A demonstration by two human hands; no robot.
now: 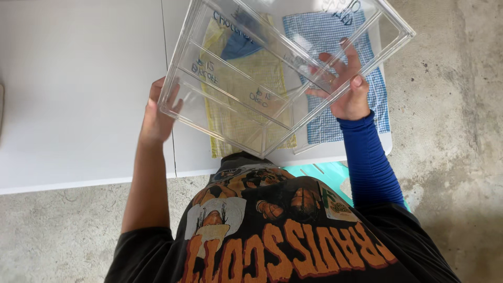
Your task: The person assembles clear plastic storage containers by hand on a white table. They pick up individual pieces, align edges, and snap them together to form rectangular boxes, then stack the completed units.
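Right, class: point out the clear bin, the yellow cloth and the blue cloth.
clear bin [236,89]: head view, on its divided floor.
yellow cloth [238,137]: head view, lower part, seen through the bin.
blue cloth [380,107]: head view, bare right edge.

Single head-worn view, steeply downward, close above the white table [78,105].

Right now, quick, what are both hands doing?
Left hand: holding the clear plastic tray by its corner.
Right hand: fingers spread, supporting the tray's opposite side.

Handwritten blue labels [229,23] on clear bin [272,68]
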